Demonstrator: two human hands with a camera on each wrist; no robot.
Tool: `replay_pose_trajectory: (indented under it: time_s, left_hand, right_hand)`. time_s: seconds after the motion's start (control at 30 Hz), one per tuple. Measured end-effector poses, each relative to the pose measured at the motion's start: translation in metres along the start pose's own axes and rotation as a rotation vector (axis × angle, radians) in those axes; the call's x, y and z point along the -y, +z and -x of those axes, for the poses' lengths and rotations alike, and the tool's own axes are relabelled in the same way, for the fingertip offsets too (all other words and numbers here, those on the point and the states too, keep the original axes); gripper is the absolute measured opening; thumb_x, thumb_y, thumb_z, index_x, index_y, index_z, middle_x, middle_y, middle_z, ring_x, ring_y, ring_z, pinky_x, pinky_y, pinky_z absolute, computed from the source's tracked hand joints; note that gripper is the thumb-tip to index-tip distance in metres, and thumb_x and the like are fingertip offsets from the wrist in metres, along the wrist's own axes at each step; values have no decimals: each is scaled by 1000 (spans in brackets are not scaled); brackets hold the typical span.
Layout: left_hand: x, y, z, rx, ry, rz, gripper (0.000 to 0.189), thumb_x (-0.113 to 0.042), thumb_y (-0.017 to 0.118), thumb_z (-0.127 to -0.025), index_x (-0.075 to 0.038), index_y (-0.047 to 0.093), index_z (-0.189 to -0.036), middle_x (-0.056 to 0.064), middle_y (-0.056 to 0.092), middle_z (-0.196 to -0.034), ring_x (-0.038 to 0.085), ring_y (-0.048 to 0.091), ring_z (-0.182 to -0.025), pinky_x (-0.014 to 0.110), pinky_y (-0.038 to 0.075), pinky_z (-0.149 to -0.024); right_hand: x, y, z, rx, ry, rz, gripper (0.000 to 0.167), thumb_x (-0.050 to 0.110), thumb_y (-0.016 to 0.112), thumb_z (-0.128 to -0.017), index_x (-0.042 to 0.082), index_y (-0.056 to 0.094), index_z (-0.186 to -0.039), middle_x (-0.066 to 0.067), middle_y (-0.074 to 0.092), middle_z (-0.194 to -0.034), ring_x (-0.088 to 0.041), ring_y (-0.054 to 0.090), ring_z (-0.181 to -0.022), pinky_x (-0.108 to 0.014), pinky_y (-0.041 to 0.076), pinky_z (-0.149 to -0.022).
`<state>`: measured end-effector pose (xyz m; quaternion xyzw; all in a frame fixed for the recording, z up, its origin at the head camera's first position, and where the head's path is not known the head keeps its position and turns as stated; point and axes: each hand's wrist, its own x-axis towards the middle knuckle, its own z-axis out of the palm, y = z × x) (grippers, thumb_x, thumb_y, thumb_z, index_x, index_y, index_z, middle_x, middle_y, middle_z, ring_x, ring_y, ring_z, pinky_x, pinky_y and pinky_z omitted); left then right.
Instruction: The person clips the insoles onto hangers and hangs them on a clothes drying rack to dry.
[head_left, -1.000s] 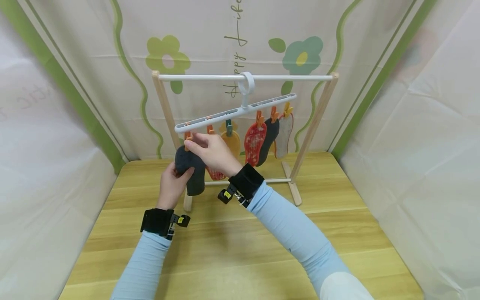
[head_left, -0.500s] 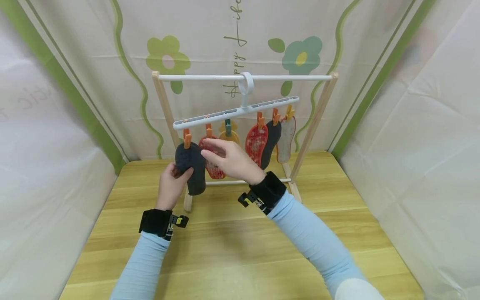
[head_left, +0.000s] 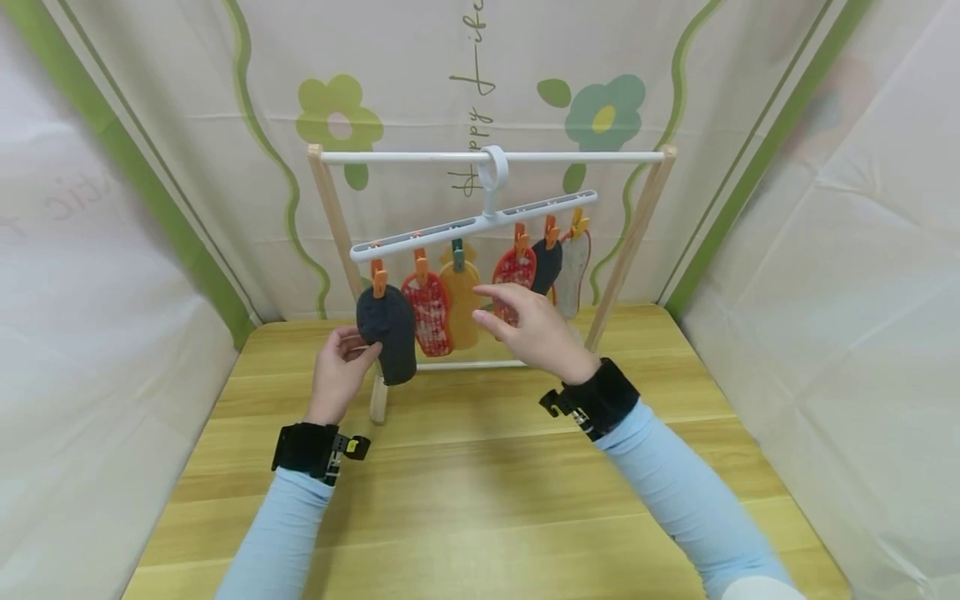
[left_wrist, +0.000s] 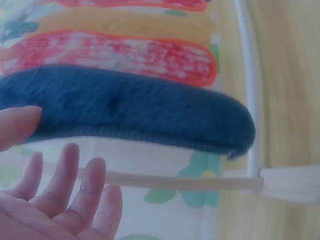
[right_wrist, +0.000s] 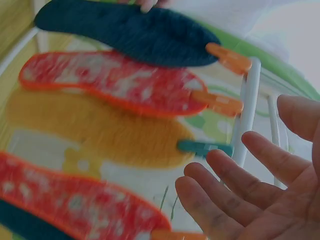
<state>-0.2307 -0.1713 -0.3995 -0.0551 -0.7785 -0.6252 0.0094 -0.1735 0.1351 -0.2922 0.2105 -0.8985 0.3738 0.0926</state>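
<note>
A dark insole point(head_left: 387, 333) hangs from an orange clip point(head_left: 379, 280) at the left end of the white hanger point(head_left: 472, 225). My left hand point(head_left: 341, 371) is beside its left edge. The left wrist view has the thumb overlapping the dark insole point(left_wrist: 125, 107), the other fingers spread apart from it. My right hand point(head_left: 536, 329) hovers before the middle of the row, fingers loosely bent and holding nothing, partly covering a red-and-white insole point(head_left: 514, 271). A second red-and-white insole point(head_left: 427, 315) and a yellow insole point(head_left: 463, 304) hang between the hands.
A wooden-legged rack point(head_left: 330, 208) with a white top rod point(head_left: 405, 157) carries the tilted hanger on the wooden table point(head_left: 465, 500). Another dark insole point(head_left: 547, 265) and a pale insole point(head_left: 573, 271) hang at right. Fabric walls point(head_left: 847, 292) enclose the table.
My right hand has left the orange clip at the left end and moved right and slightly down. My left hand has shifted slightly left at the dark insole; its fingers look looser.
</note>
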Motion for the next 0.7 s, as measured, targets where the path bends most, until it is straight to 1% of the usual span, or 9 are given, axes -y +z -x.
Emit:
replay_pose_trajectory:
  time_s: [0.03,0.1,0.17,0.23,0.3,0.37,0.47,0.57,0.7]
  left_hand:
    - [1,-1,0,3,-4,3,51,-22,68,-96,-3,44,-136,17,58,-126,27,57,-114,28,50,-91]
    - [4,-4,1,6,-11,5,52,-22,68,-96,-4,43,-138,17,58,-127,27,57,-115,26,50,-90]
    - [6,-7,3,6,-17,3,53,-22,69,-96,-4,43,-139,16,58,-127,27,56,-115,24,49,-89]
    - [8,-11,5,9,-8,-17,55,-23,67,-97,-2,41,-140,18,58,-128,29,55,-116,22,49,-87]
    - [9,-16,9,9,5,-51,56,-26,66,-97,-2,40,-141,20,57,-128,30,55,-116,23,48,-89]
    - [10,-22,14,9,28,-95,58,-28,65,-98,-1,38,-142,21,56,-128,31,54,-116,28,46,-92]
    - [13,-31,19,5,77,-183,58,-29,63,-99,1,37,-142,22,55,-129,35,51,-118,42,42,-98]
    - [17,-40,24,1,141,-286,58,-31,61,-101,3,38,-143,25,52,-131,42,47,-121,55,38,-100]
    - [20,-52,32,15,216,-423,60,-35,56,-102,3,40,-145,27,49,-137,45,43,-126,62,36,-100]
  right_hand:
    - [-4,-3,4,-2,6,6,46,31,60,-101,9,54,-141,-8,61,-128,-20,60,-96,-39,50,-83]
    - [-11,-8,12,-6,22,21,47,32,60,-101,9,54,-141,-8,59,-133,-21,60,-106,-41,50,-89]
    - [-18,-12,20,-16,33,30,47,31,61,-101,8,54,-141,-10,56,-138,-25,55,-119,-43,48,-96]
    - [-24,-14,28,-26,55,36,47,31,61,-101,8,53,-142,-11,55,-139,-27,54,-122,-45,47,-97]
    - [-29,-15,37,-40,74,47,48,31,60,-101,8,52,-142,-12,53,-141,-28,50,-127,-46,46,-100]
    - [-35,-15,45,-50,94,65,49,32,60,-101,8,51,-143,-14,51,-143,-30,47,-131,-49,42,-104]
    - [-44,-13,58,-67,108,108,52,35,59,-101,7,50,-144,-16,49,-145,-33,44,-133,-53,37,-108]
    - [-56,-11,71,-93,108,159,53,32,61,-100,4,49,-144,-19,47,-145,-36,43,-134,-55,35,-109]
    - [-73,-9,86,-116,104,232,55,30,61,-101,1,47,-144,-21,46,-146,-40,43,-133,-57,35,-108]
